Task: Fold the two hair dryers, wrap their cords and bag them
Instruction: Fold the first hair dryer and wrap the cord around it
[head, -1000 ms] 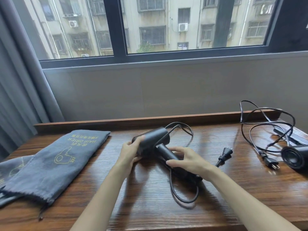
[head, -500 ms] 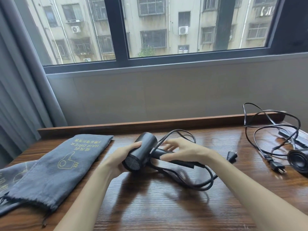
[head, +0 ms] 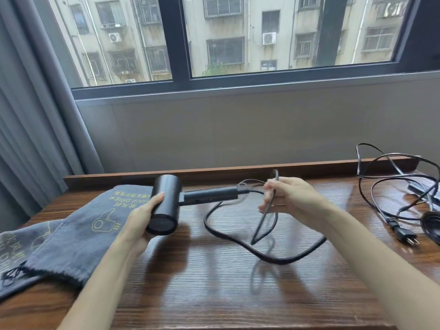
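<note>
1. Gripping the barrel of the black hair dryer (head: 165, 206), the left hand (head: 140, 225) holds it up just left of centre frame, mesh end facing the camera, fingers curled round the body.
2. The dryer's handle (head: 209, 196) sticks straight out toward the right, unfolded and roughly level.
3. Over to the right hand (head: 289, 201): its fingers pinch a strand of the cord (head: 240, 242) near the centre of the frame, just beyond the handle's end.
4. That cord runs out of the handle's tip, drops in a wide loop to the wooden surface (head: 214, 294) and sweeps under the right forearm; parts of it are blurred.
5. At lower left, a grey drawstring bag (head: 78, 236) with a yellow hair-dryer print lies flat on the surface, partly behind the left hand and the dryer.
6. A second grey bag (head: 14, 246) peeks out at the left edge, beneath the first.
7. At the far right edge, the second hair dryer (head: 432, 226) lies on the surface, only partly in view.
8. Its tangled cord (head: 390, 186) loops up beside it, with the plug (head: 404, 235) lying on the wood.
</note>
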Motion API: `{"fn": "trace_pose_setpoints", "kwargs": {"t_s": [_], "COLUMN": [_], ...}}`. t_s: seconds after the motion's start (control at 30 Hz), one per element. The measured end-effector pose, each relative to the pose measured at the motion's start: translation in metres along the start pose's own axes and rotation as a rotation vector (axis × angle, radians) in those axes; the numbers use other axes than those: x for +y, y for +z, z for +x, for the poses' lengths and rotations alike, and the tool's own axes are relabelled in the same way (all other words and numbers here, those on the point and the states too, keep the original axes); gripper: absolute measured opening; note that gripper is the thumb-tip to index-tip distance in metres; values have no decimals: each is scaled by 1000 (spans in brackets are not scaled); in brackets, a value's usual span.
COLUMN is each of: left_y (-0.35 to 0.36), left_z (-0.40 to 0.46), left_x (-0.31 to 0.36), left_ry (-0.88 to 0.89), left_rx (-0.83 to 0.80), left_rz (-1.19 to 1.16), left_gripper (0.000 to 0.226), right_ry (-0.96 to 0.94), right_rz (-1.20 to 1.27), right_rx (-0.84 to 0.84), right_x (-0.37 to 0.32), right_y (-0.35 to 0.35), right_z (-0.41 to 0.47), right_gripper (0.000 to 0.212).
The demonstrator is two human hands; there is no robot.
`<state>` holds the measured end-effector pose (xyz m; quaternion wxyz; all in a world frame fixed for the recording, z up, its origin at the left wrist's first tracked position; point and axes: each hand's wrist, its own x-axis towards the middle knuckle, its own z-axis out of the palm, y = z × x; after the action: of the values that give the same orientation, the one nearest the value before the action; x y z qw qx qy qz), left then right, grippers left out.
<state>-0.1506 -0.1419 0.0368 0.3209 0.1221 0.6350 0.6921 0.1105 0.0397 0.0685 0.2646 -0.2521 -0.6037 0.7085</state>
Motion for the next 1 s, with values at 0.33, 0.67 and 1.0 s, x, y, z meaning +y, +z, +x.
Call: {"fn": "trace_pose_setpoints", "kwargs": {"t_s": [0.33, 0.67, 1.0], "left_y": [-54, -40, -39], "left_z": [-19, -38, -35], "left_x": [-1, -9, -3], "left_ry": [-81, -4, 43], "left_rx": [32, 77, 89], "left_rz": [61, 229, 507], "left_gripper": [33, 22, 26], "right_ry": [41, 6, -58], "right_rz": [-287, -386, -582], "right_rx": [285, 434, 449], "right_x": [29, 50, 46], "right_y": [-65, -90, -98], "right_z": [-26, -38, -60], "right_gripper": [22, 22, 30]}}
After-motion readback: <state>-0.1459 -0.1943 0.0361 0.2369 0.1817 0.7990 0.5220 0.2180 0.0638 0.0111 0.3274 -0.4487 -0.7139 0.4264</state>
